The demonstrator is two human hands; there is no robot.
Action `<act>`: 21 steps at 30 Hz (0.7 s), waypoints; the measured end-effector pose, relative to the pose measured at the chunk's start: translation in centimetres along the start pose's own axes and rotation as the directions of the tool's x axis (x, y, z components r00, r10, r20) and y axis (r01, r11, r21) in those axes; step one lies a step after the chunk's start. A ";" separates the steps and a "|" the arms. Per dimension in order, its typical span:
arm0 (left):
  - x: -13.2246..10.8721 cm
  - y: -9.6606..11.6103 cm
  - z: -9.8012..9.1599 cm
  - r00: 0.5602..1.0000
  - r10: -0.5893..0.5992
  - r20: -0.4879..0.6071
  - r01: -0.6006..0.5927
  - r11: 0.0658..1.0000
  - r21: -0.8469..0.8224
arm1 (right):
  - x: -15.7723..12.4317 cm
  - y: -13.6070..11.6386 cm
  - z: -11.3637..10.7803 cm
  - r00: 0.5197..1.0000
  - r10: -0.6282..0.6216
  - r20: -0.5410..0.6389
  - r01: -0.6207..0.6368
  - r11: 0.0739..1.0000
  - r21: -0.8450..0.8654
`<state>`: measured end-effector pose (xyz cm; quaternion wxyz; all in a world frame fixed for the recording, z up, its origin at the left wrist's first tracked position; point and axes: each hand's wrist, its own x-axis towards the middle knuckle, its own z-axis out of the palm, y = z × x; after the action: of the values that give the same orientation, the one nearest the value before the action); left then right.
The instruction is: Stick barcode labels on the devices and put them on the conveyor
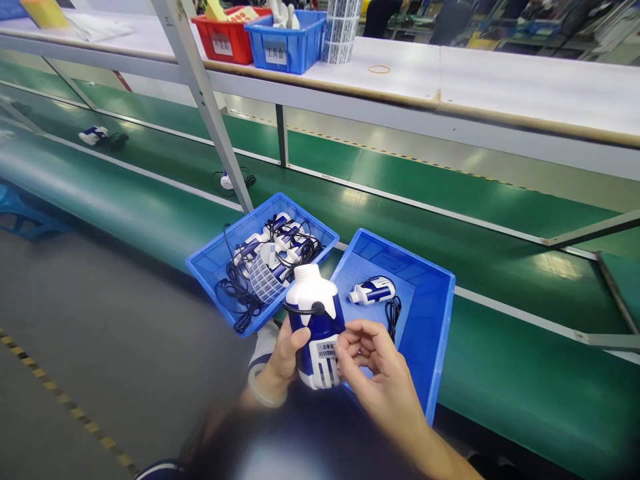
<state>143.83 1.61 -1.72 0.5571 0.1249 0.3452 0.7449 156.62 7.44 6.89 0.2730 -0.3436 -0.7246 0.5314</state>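
My left hand [287,353] is closed around a blue-and-white pump [320,323], bottle-shaped, its threaded white neck pointing up. A black cord leaves its upper side. On its lower front sits a small silver label [327,349] with print and a barcode. The fingers of my right hand [373,357] are curled, with thumb and forefinger pinched at the label's right edge. Left of the pump, a curled sheet of labels [265,279] lies over several similar pumps [293,233] with black cords in a blue bin [210,251]. One pump [374,291] lies in the right blue bin [434,320].
Both bins rest on a green conveyor belt [500,373]. Farther left, two more corded pumps [94,135] lie on it. A raised white shelf [500,87] holds a red bin [223,48], a blue bin [287,50], a rolled label sheet [341,33] and a rubber band [379,69]. A metal post [205,100] stands ahead.
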 end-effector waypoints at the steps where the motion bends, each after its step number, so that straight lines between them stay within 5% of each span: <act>1: 0.0 0.0 0.0 1.000 0.005 -0.002 -0.005 1.000 0.002 | 0.0 0.0 0.0 1.000 -0.007 -0.003 0.007 1.000 -0.018; 13: -0.2 0.2 0.4 0.999 0.025 -0.033 -0.023 0.998 0.055 | -0.7 0.5 0.0 0.991 -0.136 0.004 0.132 0.949 -0.286; 18: -0.3 0.1 0.6 1.000 0.001 0.007 -0.001 1.000 0.029 | -0.4 1.2 0.4 0.973 -0.229 -0.037 0.178 0.838 -0.516; 21: -0.3 0.1 0.7 0.999 0.012 0.031 -0.012 1.000 0.006 | 0.1 1.9 0.7 0.987 -0.151 -0.059 0.110 0.893 -0.436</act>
<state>144.23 1.55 -1.09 0.5576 0.1401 0.3381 0.7451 156.45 7.50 4.87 0.2581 -0.3699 -0.8323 0.3221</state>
